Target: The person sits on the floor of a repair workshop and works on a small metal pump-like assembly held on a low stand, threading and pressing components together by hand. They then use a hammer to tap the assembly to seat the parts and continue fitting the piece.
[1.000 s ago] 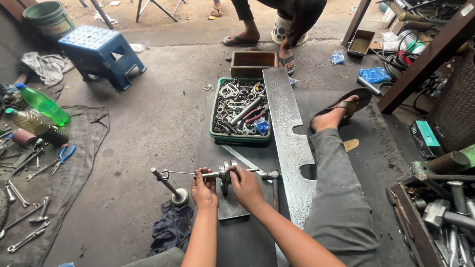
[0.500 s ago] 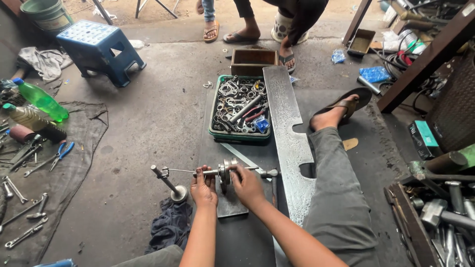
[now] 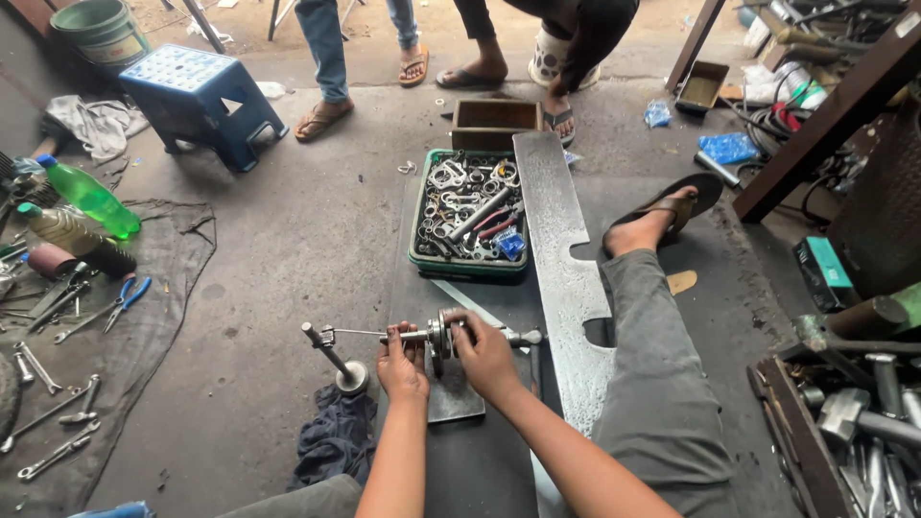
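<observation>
My left hand (image 3: 401,363) and my right hand (image 3: 483,355) both grip a slim metal shaft assembly (image 3: 434,337) with a round disc part at its middle, held level just above a small dark metal plate (image 3: 453,398) on the floor. The left hand holds the shaft left of the disc, the right hand wraps the disc and the shaft to its right. The shaft's left end joins a bent rod with a round foot (image 3: 351,376); its right end shows a knob (image 3: 531,338).
A green tray (image 3: 469,268) full of spanners and metal parts lies ahead, a long notched steel plate (image 3: 559,259) to its right. My outstretched leg (image 3: 652,364) lies right. Tools lie on a cloth (image 3: 86,326) left. A blue stool (image 3: 197,91) and other people's feet (image 3: 321,117) stand beyond.
My hands stay on the shaft almost unmoved. The view has tilted slightly, and a standing person in jeans has stepped closer at the top.
</observation>
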